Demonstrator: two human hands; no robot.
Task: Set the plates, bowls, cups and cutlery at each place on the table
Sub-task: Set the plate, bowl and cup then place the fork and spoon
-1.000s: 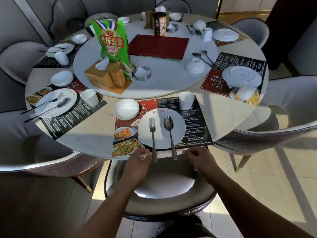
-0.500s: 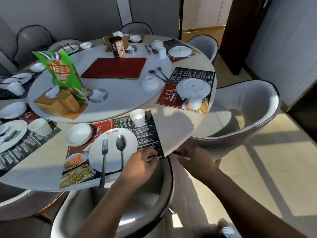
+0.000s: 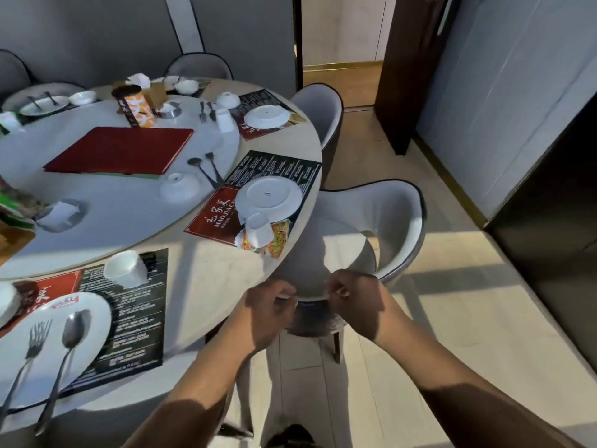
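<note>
My left hand (image 3: 268,315) and my right hand (image 3: 355,302) are both curled over the near rim of a grey chair (image 3: 387,221) at the table's right side. In front of that chair, on a placemat, lie an upside-down plate (image 3: 268,197) and an upturned cup (image 3: 258,229). An inverted bowl (image 3: 179,185) and a spoon and fork (image 3: 203,166) sit on the turntable beside them. The place at lower left has a plate (image 3: 93,321) carrying a fork (image 3: 32,344) and spoon (image 3: 69,334), with a cup (image 3: 124,268) behind.
A red menu book (image 3: 122,150) lies on the round turntable (image 3: 129,195). A further place holds a plate (image 3: 266,116), cup (image 3: 224,119) and bowl (image 3: 227,99). Another chair (image 3: 319,114) stands behind. A dark cabinet (image 3: 549,221) and doorway are to the right.
The view has swung right. Both hands left the near placemat's front edge and moved right onto the rim of the grey chair.
</note>
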